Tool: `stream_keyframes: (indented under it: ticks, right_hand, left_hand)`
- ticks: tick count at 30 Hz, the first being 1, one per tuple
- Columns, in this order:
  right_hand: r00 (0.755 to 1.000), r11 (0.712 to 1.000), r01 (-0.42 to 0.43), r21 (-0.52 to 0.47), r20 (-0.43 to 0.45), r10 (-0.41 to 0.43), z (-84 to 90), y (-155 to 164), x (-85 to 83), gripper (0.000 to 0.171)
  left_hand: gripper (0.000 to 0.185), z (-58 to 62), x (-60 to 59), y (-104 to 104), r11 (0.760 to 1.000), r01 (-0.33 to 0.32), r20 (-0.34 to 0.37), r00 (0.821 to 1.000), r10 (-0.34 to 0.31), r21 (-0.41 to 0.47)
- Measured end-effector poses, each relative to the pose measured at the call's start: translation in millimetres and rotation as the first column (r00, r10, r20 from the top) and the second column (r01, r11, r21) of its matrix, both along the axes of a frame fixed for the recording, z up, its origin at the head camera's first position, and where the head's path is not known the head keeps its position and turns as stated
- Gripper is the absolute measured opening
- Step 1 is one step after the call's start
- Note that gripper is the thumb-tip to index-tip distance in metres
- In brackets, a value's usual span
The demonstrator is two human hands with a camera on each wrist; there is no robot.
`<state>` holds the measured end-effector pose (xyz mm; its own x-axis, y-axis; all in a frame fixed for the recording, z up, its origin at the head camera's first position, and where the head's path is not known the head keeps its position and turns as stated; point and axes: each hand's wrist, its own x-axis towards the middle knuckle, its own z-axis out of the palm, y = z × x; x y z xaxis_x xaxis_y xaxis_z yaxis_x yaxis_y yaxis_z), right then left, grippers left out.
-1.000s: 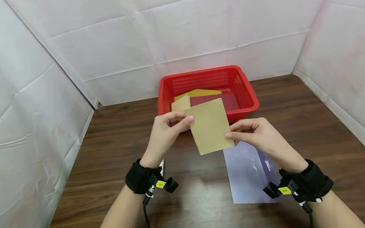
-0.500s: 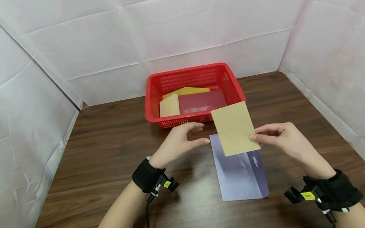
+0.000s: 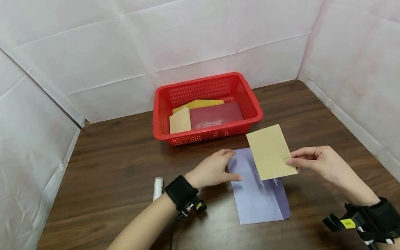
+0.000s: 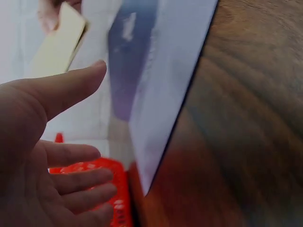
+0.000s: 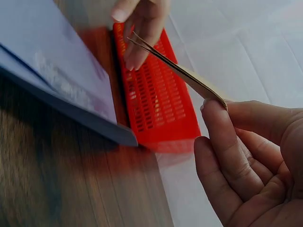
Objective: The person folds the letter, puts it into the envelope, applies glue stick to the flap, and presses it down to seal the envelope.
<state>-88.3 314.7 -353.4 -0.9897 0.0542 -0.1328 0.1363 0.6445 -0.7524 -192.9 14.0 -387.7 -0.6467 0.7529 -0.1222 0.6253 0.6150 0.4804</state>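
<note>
So from where I'm sitting, the right hand (image 3: 319,164) is pinching the tan envelope (image 3: 271,152) by its right edge, thumb and fingertips closed on it, and the wrist cam shows the envelope held edge-on just above those fingers (image 5: 227,146). The envelope hangs above the table, its lower part over the top right corner of the lavender envelope (image 3: 259,191), which lies flat on the wooden table (image 3: 121,170) just left of that hand. The left hand (image 3: 213,169) has nothing in it, fingers straight and relaxed, with the fingertips resting at the left edge of the lavender envelope near its top corner; can't really tell from the wrist view whether it's pressing down or just touching. Beyond both hands sits the red basket (image 3: 249,99) with a yellow envelope (image 3: 199,103), a small tan envelope (image 3: 180,121) and a dark red one (image 3: 216,114) inside. Left of the left wrist there's a white glue stick (image 3: 157,188) lying on the table.
</note>
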Motion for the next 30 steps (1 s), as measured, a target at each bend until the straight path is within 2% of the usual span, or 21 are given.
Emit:
stream_keyframes:
  ticks: [4, 9, 15, 24, 30]
  right_hand:
    - [1.000, 1.000, 0.001, -0.027, -0.013, -0.002, -4.5, 5, 2.2, 0.041]
    - [1.000, 0.999, 0.010, -0.052, -0.018, -0.011, -8.8, 9, 2.9, 0.041]
    - [1.000, 0.998, 0.019, -0.055, -0.006, -0.019, -12.0, 12, 4.1, 0.043]
    - [0.999, 0.994, -0.026, -0.109, 0.033, 0.029, -26.7, -2, -9.9, 0.043]
    - [0.994, 0.993, -0.095, -0.074, 0.039, 0.098, -35.5, -16, -19.9, 0.040]
  left_hand:
    - [0.093, -11.9, 5.8, 13, 0.997, 0.015, -0.024, 1.000, -0.017, -0.079]
    - [0.099, -22.3, 10.7, 22, 0.990, 0.036, -0.049, 0.998, -0.043, -0.135]
    - [0.096, -25.5, 10.6, 21, 0.989, 0.035, -0.039, 0.998, -0.042, -0.146]
    - [0.095, -25.9, 9.2, -10, 0.988, -0.040, -0.005, 0.999, 0.040, -0.147]
    - [0.094, -25.4, 8.2, -32, 0.988, -0.066, 0.019, 0.997, 0.069, -0.138]
